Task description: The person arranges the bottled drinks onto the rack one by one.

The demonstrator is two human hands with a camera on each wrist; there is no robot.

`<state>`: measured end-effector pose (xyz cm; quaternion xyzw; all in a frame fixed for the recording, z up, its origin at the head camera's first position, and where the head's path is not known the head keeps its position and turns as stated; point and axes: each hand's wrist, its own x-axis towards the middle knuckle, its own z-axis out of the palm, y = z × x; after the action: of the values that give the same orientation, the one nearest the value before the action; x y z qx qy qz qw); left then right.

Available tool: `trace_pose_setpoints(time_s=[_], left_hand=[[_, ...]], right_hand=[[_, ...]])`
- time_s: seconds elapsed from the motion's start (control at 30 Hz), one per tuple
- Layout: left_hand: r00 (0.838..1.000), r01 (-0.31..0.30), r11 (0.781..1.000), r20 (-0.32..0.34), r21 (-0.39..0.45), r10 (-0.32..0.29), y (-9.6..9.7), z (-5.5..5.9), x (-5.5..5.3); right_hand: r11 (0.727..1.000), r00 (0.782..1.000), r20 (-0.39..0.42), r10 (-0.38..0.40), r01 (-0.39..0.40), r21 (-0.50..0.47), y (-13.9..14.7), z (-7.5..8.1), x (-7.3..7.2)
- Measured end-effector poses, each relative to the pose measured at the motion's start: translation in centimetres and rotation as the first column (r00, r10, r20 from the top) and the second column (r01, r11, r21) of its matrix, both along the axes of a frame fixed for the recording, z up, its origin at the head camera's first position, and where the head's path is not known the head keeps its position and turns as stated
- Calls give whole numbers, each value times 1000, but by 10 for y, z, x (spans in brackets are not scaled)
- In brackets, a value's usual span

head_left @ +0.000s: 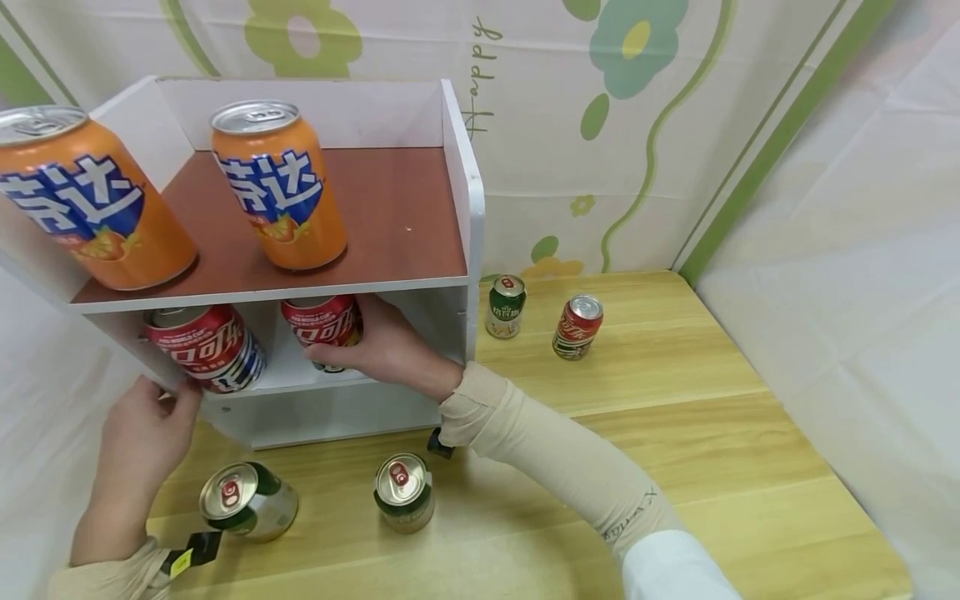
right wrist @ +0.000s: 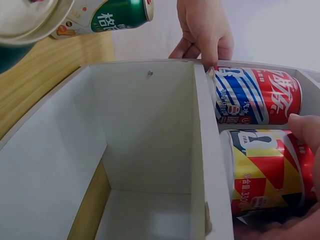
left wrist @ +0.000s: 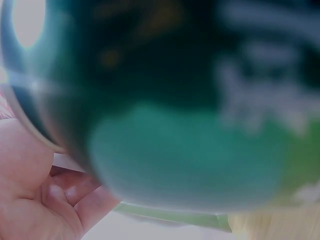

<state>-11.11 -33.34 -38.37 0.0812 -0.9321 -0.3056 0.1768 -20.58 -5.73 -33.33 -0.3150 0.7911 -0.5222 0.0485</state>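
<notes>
My right hand (head_left: 393,342) grips a red cola can (head_left: 321,321) standing on the middle level of the white shelf unit (head_left: 352,412). Its thumb and fingers lie on either side of the can, whose yellow, red and black side (right wrist: 265,172) shows in the right wrist view. Left of it on that level stands another red cola can (head_left: 206,350), slightly tilted in view. My left hand (head_left: 150,429) grips the shelf unit's left edge just below this can, thumb at the front edge. In the left wrist view, a blurred green can (left wrist: 190,150) covers most of the picture.
Two orange soda cans (head_left: 281,192) stand on the brown top level. On the wooden table (head_left: 675,433), two green-and-gold cans (head_left: 405,496) stand before the unit. Right of it are a small green can (head_left: 506,308) and a red can (head_left: 577,329). A patterned curtain (head_left: 540,167) hangs behind.
</notes>
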Motion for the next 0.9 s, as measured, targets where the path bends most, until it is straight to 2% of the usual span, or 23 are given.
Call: trace_pose_setpoints(time_s=[0.17,0.37,0.6,0.9], left_hand=[[1000,11,1000,-9,0,-11,1,0,0],[1000,7,1000,15,13,-7,-1,-3,0],[1000,5,1000,19,9,-5,0,-1,1],[1000,3,1000,15,13,-3,0,0,1]], right_hand=[[1000,1000,16,3,-3,-15,2,1,1],[1000,999,38,-1,2,-18,6,0,4],[999,999,50,20,-18,-48,18,-1,9],[1000,998,61,-2,4,-31,38,0,20]])
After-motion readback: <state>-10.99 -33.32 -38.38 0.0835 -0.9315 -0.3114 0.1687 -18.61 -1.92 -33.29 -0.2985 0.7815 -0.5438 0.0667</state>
